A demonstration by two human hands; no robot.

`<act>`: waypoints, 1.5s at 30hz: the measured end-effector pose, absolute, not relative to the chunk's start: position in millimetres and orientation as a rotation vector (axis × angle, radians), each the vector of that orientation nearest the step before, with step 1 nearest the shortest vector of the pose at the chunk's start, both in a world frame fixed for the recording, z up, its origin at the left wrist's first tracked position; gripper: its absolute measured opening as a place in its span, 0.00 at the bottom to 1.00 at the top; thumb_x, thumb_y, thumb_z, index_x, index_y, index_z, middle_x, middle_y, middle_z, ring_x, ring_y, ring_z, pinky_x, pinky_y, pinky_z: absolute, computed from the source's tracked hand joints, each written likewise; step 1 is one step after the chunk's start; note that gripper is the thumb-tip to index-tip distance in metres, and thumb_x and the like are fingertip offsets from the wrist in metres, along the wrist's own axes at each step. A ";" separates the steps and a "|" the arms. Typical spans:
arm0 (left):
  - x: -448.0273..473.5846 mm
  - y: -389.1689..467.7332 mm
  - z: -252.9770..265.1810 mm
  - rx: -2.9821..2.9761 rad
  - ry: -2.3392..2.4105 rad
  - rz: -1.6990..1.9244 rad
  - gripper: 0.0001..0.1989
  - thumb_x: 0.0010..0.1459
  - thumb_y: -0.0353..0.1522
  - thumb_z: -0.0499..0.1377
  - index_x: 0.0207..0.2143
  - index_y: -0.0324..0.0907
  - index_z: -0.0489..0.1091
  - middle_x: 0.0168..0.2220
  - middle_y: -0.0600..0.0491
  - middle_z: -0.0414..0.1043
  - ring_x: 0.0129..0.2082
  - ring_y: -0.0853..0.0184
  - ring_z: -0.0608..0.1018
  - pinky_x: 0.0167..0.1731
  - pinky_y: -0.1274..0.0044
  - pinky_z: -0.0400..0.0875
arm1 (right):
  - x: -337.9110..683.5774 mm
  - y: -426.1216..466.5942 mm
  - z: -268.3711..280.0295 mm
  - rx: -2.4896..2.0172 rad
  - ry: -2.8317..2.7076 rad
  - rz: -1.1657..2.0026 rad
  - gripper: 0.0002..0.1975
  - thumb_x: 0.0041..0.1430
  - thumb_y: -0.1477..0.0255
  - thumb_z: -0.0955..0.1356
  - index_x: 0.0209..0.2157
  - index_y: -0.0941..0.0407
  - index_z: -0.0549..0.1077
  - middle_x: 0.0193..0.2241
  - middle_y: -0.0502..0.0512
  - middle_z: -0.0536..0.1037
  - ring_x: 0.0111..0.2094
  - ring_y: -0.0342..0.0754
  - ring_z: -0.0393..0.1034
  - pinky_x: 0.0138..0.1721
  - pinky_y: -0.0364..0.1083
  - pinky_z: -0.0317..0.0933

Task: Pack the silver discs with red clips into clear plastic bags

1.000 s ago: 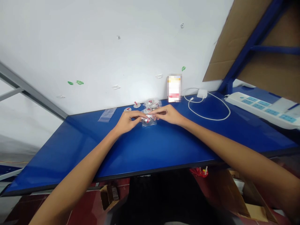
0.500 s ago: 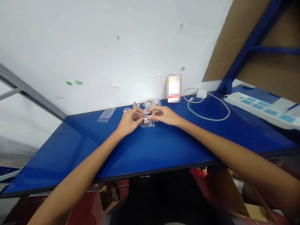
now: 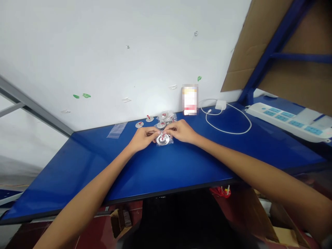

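Observation:
A clear plastic bag (image 3: 169,141) with a round, shiny metal disc (image 3: 163,139) in it is between my two hands, at the middle of the blue table. The disc bears a small red loop. My left hand (image 3: 144,138) pinches the bag's top edge from the left, and my right hand (image 3: 182,131) pinches it from the right. Just behind my hands lie several bagged discs (image 3: 164,117) in a small heap. Two loose discs with red loops, one nearer (image 3: 139,125) and one farther (image 3: 149,118), rest to the left of that heap.
An empty clear bag (image 3: 117,130) lies flat at the left. A lit phone (image 3: 190,100), blurred out, leans on the white wall. Right of it are a white charger (image 3: 221,104) with its cable (image 3: 241,132) and a long power strip (image 3: 287,121). The blue table (image 3: 166,169) ends at a dark front edge.
Both hands have tilted the bagged disc so that its round face now shows more fully. My fingers have drawn closer together along the bag's top. The view has shifted slightly.

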State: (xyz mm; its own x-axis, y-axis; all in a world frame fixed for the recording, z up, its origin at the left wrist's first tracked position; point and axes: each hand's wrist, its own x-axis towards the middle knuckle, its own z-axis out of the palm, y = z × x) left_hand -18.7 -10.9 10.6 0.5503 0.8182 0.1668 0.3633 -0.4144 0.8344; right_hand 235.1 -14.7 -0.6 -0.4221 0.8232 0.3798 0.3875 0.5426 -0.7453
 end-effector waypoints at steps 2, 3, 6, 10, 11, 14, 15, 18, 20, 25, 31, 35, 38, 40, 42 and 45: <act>-19.6 -10.2 10.4 1.971 0.898 0.702 0.21 0.68 0.50 0.66 0.44 0.41 0.82 0.37 0.49 0.84 0.31 0.65 0.83 0.36 0.73 0.82 | 235.6 -16.1 0.6 -0.978 -2.021 0.697 0.08 0.68 0.72 0.74 0.39 0.53 0.90 0.26 0.50 0.86 0.29 0.48 0.80 0.35 0.44 0.66; -19.9 -10.2 10.0 1.959 0.871 0.684 0.22 0.68 0.50 0.67 0.46 0.41 0.83 0.39 0.48 0.84 0.33 0.64 0.84 0.37 0.72 0.83 | 235.7 -16.9 1.3 -0.979 -2.015 0.675 0.08 0.68 0.72 0.74 0.39 0.52 0.90 0.26 0.50 0.87 0.29 0.49 0.81 0.36 0.45 0.67; -22.1 -7.7 8.3 1.951 0.882 0.684 0.23 0.66 0.51 0.67 0.47 0.41 0.85 0.40 0.47 0.86 0.34 0.61 0.86 0.36 0.70 0.84 | 235.8 -17.5 2.7 -0.961 -2.012 0.658 0.08 0.69 0.69 0.74 0.41 0.50 0.89 0.32 0.51 0.89 0.33 0.51 0.83 0.40 0.46 0.69; -30.8 11.5 14.3 2.065 1.112 0.870 0.24 0.66 0.53 0.66 0.48 0.42 0.87 0.39 0.48 0.88 0.30 0.59 0.85 0.34 0.68 0.83 | 239.3 -10.2 3.5 -1.034 -1.941 0.683 0.16 0.78 0.59 0.67 0.48 0.50 0.86 0.39 0.53 0.89 0.38 0.52 0.84 0.44 0.48 0.71; -32.4 19.1 18.5 2.116 1.179 0.948 0.24 0.68 0.53 0.65 0.49 0.43 0.87 0.40 0.49 0.88 0.30 0.58 0.85 0.34 0.67 0.83 | 241.8 -7.1 3.9 -1.077 -1.886 0.639 0.18 0.80 0.58 0.65 0.51 0.50 0.84 0.42 0.53 0.89 0.40 0.53 0.84 0.45 0.48 0.71; -28.0 43.0 33.2 2.417 1.365 1.167 0.20 0.73 0.48 0.60 0.49 0.47 0.87 0.46 0.47 0.87 0.40 0.56 0.86 0.42 0.67 0.81 | 252.9 2.7 5.8 -1.158 -1.748 0.496 0.17 0.81 0.59 0.62 0.55 0.51 0.79 0.47 0.54 0.88 0.46 0.53 0.83 0.47 0.48 0.70; -22.5 50.0 36.4 2.531 1.405 1.214 0.19 0.74 0.46 0.59 0.50 0.47 0.86 0.50 0.46 0.86 0.43 0.56 0.86 0.45 0.67 0.79 | 257.2 5.4 6.4 -1.171 -1.729 0.475 0.16 0.81 0.60 0.62 0.54 0.51 0.78 0.46 0.54 0.88 0.45 0.52 0.83 0.46 0.48 0.69; 3.3 65.4 34.9 2.765 1.480 1.213 0.17 0.76 0.40 0.57 0.55 0.49 0.84 0.55 0.44 0.80 0.44 0.58 0.83 0.43 0.69 0.75 | 267.5 9.5 7.6 -1.206 -1.753 0.484 0.15 0.80 0.63 0.62 0.48 0.52 0.80 0.40 0.52 0.88 0.36 0.50 0.82 0.43 0.47 0.68; 22.4 71.3 26.9 2.873 1.430 1.056 0.15 0.75 0.37 0.57 0.54 0.49 0.83 0.52 0.44 0.79 0.46 0.57 0.81 0.41 0.69 0.74 | 270.7 9.4 8.3 -1.224 -1.782 0.516 0.17 0.80 0.65 0.62 0.45 0.53 0.81 0.35 0.51 0.88 0.30 0.48 0.80 0.40 0.47 0.68; 44.4 76.0 20.6 2.955 1.086 0.695 0.14 0.71 0.38 0.60 0.49 0.47 0.85 0.45 0.44 0.78 0.49 0.52 0.77 0.49 0.61 0.75 | 270.5 8.0 9.2 -1.241 -1.817 0.496 0.19 0.79 0.68 0.62 0.41 0.54 0.83 0.30 0.50 0.87 0.27 0.47 0.78 0.38 0.46 0.66; 34.3 58.2 27.8 3.031 0.879 0.564 0.18 0.70 0.37 0.59 0.55 0.43 0.83 0.48 0.42 0.76 0.50 0.50 0.75 0.56 0.56 0.73 | 268.4 9.8 6.2 -1.284 -1.863 0.428 0.19 0.77 0.69 0.62 0.35 0.54 0.82 0.30 0.52 0.86 0.30 0.49 0.79 0.37 0.45 0.65; 29.5 36.2 17.1 3.087 0.939 0.541 0.19 0.73 0.38 0.56 0.59 0.42 0.80 0.47 0.41 0.73 0.49 0.48 0.74 0.52 0.56 0.73 | 267.4 9.1 6.2 -1.301 -1.883 0.403 0.19 0.76 0.68 0.63 0.34 0.53 0.82 0.30 0.52 0.86 0.30 0.49 0.78 0.35 0.46 0.64; 23.5 25.6 12.3 3.055 0.960 0.589 0.19 0.74 0.37 0.56 0.60 0.43 0.79 0.48 0.41 0.73 0.50 0.49 0.75 0.53 0.56 0.73 | 266.9 8.8 5.0 -1.293 -1.904 0.398 0.17 0.75 0.69 0.64 0.36 0.53 0.83 0.29 0.52 0.85 0.29 0.49 0.78 0.36 0.46 0.64; 18.7 22.3 12.4 3.014 0.935 0.644 0.18 0.75 0.37 0.55 0.58 0.45 0.80 0.49 0.42 0.74 0.51 0.50 0.75 0.55 0.56 0.73 | 266.1 9.2 2.9 -1.306 -1.909 0.381 0.16 0.75 0.68 0.64 0.37 0.53 0.84 0.29 0.52 0.85 0.30 0.51 0.78 0.37 0.47 0.66; 14.9 21.4 13.4 2.965 0.939 0.738 0.17 0.76 0.37 0.55 0.58 0.45 0.79 0.52 0.42 0.74 0.53 0.51 0.76 0.58 0.57 0.72 | 265.0 10.3 0.3 -1.306 -1.902 0.333 0.14 0.74 0.68 0.66 0.40 0.53 0.84 0.32 0.53 0.86 0.34 0.53 0.80 0.40 0.48 0.68; 13.1 22.5 11.7 2.907 0.977 0.853 0.17 0.76 0.37 0.54 0.61 0.44 0.76 0.56 0.41 0.73 0.56 0.52 0.76 0.60 0.58 0.72 | 264.0 13.9 -2.9 -1.168 -1.921 0.167 0.13 0.71 0.72 0.67 0.49 0.53 0.84 0.46 0.59 0.86 0.49 0.57 0.80 0.53 0.54 0.71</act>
State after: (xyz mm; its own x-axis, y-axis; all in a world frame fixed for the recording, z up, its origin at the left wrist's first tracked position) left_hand 13.1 22.5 11.7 0.6682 0.5490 0.5020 0.5715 -0.8108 0.1261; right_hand 264.0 13.9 -2.9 -0.1933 0.7780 0.5977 0.6629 0.5527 -0.5050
